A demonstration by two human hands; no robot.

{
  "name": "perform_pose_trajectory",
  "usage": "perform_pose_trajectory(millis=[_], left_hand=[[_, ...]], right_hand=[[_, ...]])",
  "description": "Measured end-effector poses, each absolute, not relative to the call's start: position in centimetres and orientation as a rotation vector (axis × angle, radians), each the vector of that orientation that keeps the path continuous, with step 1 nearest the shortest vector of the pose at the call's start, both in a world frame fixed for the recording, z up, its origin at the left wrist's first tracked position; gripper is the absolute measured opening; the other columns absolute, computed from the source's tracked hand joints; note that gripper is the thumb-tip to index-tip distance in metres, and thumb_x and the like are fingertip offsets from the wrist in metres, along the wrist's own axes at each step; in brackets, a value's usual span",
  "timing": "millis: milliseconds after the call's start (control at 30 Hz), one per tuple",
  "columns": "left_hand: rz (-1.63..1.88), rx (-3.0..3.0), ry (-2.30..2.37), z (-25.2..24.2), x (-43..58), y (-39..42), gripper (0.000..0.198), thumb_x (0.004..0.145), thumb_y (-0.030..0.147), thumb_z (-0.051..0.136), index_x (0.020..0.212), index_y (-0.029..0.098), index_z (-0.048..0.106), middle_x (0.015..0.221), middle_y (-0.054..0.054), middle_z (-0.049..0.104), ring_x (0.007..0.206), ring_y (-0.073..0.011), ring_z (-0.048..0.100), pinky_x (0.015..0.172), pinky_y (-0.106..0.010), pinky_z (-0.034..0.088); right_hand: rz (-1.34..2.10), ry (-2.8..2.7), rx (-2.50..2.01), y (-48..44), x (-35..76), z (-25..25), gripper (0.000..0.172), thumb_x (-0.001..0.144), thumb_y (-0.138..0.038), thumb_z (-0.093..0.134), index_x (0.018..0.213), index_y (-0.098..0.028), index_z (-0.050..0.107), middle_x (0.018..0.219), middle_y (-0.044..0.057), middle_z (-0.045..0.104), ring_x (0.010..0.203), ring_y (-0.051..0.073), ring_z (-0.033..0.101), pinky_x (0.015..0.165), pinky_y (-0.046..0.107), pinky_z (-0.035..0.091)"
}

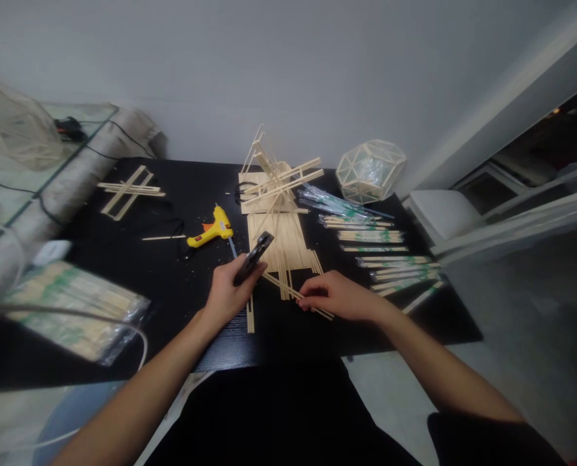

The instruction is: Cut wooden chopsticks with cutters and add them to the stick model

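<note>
Looking down from the head camera, the left hand (227, 290) is wrapped around the grips of a dark cutter (253, 257), whose nose points up and away over the black counter (171, 291). I cannot tell whether its blades are parted. The right hand (339, 296) lies palm down just beside it, fingers curled narrow onto a few loose sticks (295, 294) that run slantwise across the near edge of a flat mat of sticks (281, 243). Whether they are pinched or only pressed down is hard to see. A pair of sticks (250, 318) lies under the left wrist, pointing toward the body.

Behind the mat stands an open stick frame (278, 175), leaning struts and all. Left of it lies a yellow glue gun (212, 232), and further left a crossed lattice (130, 189). To the right sit wrapped stick packets (380, 254) and a faceted stick ball (370, 169). A clear bag of sticks (74, 307) rests at the near left corner.

The loose sticks look very light, stiff along their length, yet thin enough to snap or splinter under a sideways bend, and smooth enough to roll. I judge they are best held close to wherever the cutter meets them, fingertips on both sides, not out at a far end
</note>
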State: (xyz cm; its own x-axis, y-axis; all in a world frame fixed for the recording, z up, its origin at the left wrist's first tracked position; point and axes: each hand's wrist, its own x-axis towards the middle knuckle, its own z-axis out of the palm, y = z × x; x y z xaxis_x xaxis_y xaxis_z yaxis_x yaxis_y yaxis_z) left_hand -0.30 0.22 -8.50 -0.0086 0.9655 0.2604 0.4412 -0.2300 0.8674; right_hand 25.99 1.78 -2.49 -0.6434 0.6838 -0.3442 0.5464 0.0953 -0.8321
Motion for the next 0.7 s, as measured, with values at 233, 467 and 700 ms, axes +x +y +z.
perform_pose_trajectory(millis=[233,467,700], left_hand=[[1.151,1.45,1.373,-6.8,-0.4,0.5,0.03,0.082,0.047,0.075,0.08,0.018,0.071,0.069,0.0,0.063,0.062,-0.0141,0.055,0.06,-0.027,0.046],[1.166,1.139,1.466,-5.1,-3.6,1.1,0.036,0.075,0.05,0.08,0.074,0.018,0.065,0.053,0.005,0.048,0.043,-0.0088,0.041,0.042,-0.023,0.031],[0.605,1.454,1.725,-5.4,-9.4,3.4,0.038,0.066,0.051,0.08,0.053,0.021,0.06,0.045,0.002,0.052,0.037,-0.0132,0.044,0.038,-0.026,0.028]], right_hand=[[1.593,-2.12,-1.241,1.4,25.3,-3.1,0.017,0.087,-0.036,0.077,0.085,-0.019,0.079,0.075,0.001,0.073,0.068,0.014,0.063,0.063,0.026,0.046],[1.481,-1.924,-1.166,1.3,24.8,-3.4,0.023,0.09,-0.043,0.074,0.091,-0.021,0.081,0.092,0.005,0.077,0.082,0.019,0.07,0.075,0.032,0.054],[1.465,-1.799,-1.13,0.9,25.7,-2.3,0.031,0.099,-0.044,0.062,0.105,-0.02,0.078,0.072,0.002,0.07,0.063,0.015,0.063,0.063,0.03,0.053]])
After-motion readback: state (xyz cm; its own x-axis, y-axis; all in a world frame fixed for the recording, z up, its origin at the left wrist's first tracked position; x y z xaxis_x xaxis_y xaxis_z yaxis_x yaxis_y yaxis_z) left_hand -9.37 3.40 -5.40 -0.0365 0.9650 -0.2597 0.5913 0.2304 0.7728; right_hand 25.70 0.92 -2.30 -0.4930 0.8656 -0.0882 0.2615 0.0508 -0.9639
